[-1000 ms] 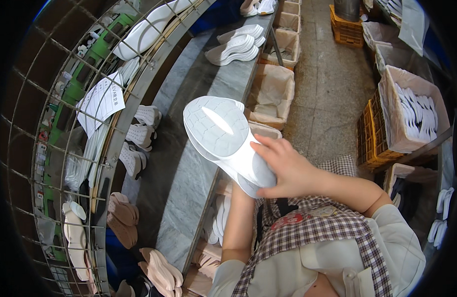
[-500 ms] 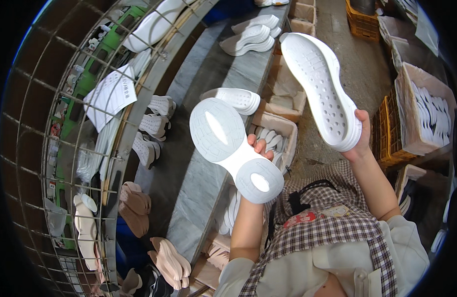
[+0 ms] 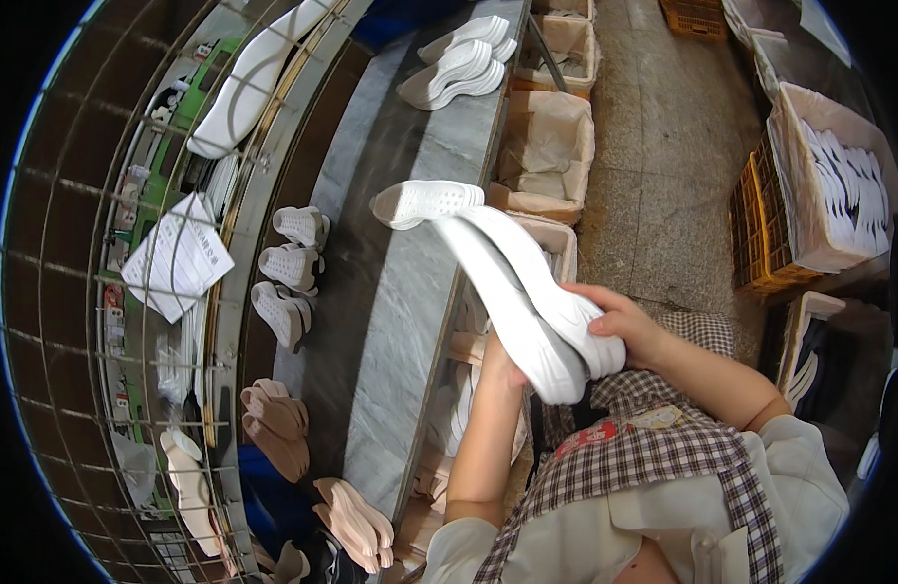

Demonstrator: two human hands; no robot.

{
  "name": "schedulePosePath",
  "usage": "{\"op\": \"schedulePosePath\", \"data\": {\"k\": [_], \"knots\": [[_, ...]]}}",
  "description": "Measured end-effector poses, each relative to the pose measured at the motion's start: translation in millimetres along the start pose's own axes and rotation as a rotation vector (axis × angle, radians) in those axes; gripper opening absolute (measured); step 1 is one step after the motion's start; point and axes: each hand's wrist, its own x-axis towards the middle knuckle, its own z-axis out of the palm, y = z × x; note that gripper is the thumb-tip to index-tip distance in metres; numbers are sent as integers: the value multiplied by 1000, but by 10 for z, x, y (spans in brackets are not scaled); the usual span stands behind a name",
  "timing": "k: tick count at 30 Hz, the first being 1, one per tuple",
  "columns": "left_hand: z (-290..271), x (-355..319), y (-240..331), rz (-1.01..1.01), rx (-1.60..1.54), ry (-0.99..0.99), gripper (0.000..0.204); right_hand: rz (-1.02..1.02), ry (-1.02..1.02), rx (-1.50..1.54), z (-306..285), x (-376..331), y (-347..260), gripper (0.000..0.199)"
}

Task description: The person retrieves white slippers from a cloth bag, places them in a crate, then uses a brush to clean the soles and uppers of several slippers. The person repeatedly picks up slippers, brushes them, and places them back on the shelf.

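Currently, in the head view, the right hand (image 3: 622,329) is curled around the near end of a white shoe sole (image 3: 538,282), its thumb on one face and its fingers wrapped over the upper edge. A second white sole (image 3: 505,310) lies alongside it on the left, both seen nearly edge-on and slanting up toward the right edge of the grey marble table (image 3: 395,311). The left hand (image 3: 507,366) is mostly hidden behind that second sole; its fingers do not show, so how far it is closed cannot be told. The pair is up in front of the checked apron (image 3: 663,438), and its far tips overlap in view a perforated white sole stack (image 3: 420,204) at the table's right edge; whether they touch is unclear.

Toward the table's far end, near the same edge, sit wavy stacks of white soles (image 3: 454,76). Three perforated white pairs (image 3: 291,268) stand in a row along the left edge, with tan soles (image 3: 275,428) nearer and pale pink soles (image 3: 356,524) by the near end. Beyond the left edge, wire mesh (image 3: 218,366) fronts a printed sheet (image 3: 178,258). Lined bins (image 3: 556,201) line the right edge; across the aisle, an orange crate (image 3: 755,234) stands beside a bin of white soles.
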Motion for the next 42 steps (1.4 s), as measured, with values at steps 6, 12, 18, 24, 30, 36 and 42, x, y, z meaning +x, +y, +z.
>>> {"op": "schedulePosePath", "data": {"k": [6, 12, 18, 24, 30, 36, 42], "knots": [[-34, -62, -95, -49, 59, 167, 38, 112, 16, 51, -50, 31, 187, 71], [-119, 50, 381, 214, 290, 139, 40, -245, 5, -732, -159, 44, 21, 64], [-462, 909, 1777, 181, 31, 189, 45, -113, 341, -641, -940, -300, 216, 47], [-702, 1661, 2195, 31, 198, 488, 41, 49, 596, -456, -1434, -821, 831, 26], [-621, 1759, 2107, 66, 345, 653, 52, 182, 685, -348, -1568, -835, 1134, 22], [-1069, 1584, 2306, 129, 387, 678, 95, 130, 704, -267, -1826, -529, 1341, 17], [-2444, 1593, 2959, 525, 216, 926, 89, 312, 797, -263, -1888, -444, 1800, 12]]}}
